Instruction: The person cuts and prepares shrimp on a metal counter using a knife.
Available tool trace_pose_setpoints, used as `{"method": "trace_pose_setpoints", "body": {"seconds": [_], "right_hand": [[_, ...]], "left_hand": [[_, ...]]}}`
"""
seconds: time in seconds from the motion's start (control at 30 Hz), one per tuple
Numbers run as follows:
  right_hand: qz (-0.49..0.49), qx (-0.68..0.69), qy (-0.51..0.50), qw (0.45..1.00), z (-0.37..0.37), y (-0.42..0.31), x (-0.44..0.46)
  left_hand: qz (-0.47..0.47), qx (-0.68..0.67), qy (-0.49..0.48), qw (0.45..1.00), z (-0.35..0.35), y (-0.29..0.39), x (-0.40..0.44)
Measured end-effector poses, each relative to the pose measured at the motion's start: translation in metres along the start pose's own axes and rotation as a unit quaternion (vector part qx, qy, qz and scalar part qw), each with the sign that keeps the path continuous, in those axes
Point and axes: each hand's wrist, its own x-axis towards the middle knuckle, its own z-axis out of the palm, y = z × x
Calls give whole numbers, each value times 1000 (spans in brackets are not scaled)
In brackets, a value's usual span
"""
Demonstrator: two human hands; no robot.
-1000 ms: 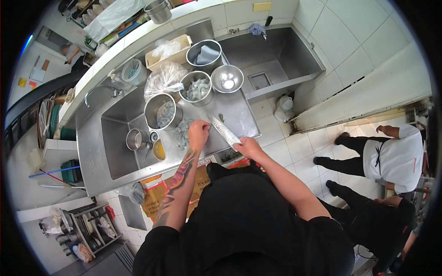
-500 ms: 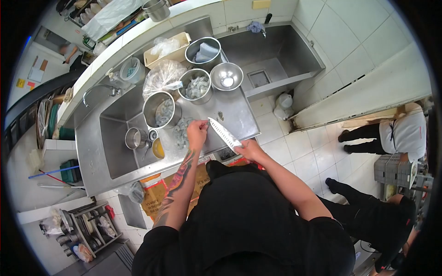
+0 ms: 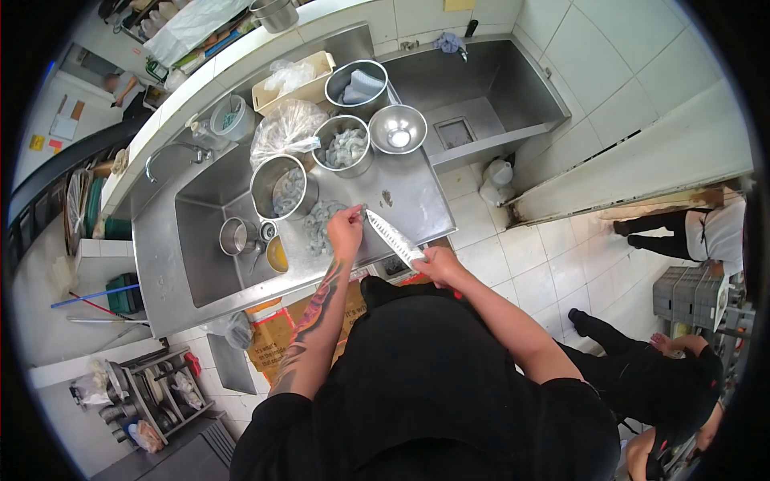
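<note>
My right hand [image 3: 439,264] grips the handle of a kitchen knife [image 3: 393,239], its pale, dimpled blade pointing away from me and to the left. At the knife's tip, my left hand [image 3: 345,230] is closed in a pinch on a small grey shrimp, mostly hidden by the fingers. Just left of that hand, a pile of grey raw shrimp [image 3: 319,227] lies on the steel counter [image 3: 409,196]. Beyond it stand a steel pot [image 3: 261,195] with more shrimp in it and a second shrimp pot [image 3: 322,163].
Behind the pots are a clear plastic bag [image 3: 285,132], a cream bin [image 3: 263,102], a pot with a bluish block [image 3: 337,74] and a steel bowl [image 3: 398,129]. A sink [image 3: 204,264] holds a small pot [image 3: 237,237]. Two co-workers stand at right, another person far left.
My two hands and the knife stay nearly in place, the blade tip close to my left fingertips. At right, the co-worker in white has shifted rightward and the one in black shows a hand.
</note>
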Motion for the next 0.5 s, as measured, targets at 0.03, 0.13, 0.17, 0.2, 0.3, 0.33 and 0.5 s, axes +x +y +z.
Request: {"method": "trace_pose_setpoints", "body": {"seconds": [0.03, 0.13, 0.17, 0.2, 0.3, 0.33, 0.5], "right_hand": [[0, 0, -8, 1000, 1, 1, -2], [-1, 10, 4, 1000, 3, 4, -5], [0, 11, 4, 1000, 2, 4, -6], [2, 1, 1, 1000, -1, 0, -7], [4, -4, -3, 1000, 0, 2, -7], [4, 0, -3, 1000, 1, 4, -7], [11, -2, -14, 1000, 1, 10, -6]], "left_hand": [[0, 0, 0, 1000, 0, 0, 0], [-11, 0, 1, 1000, 0, 2, -2], [-15, -3, -1, 1000, 0, 4, -3], [-19, -6, -3, 1000, 0, 4, -3], [-3, 25, 6, 1000, 0, 6, -6], [-3, 25, 6, 1000, 0, 7, -6], [1, 31, 25, 999, 1, 11, -7]]}}
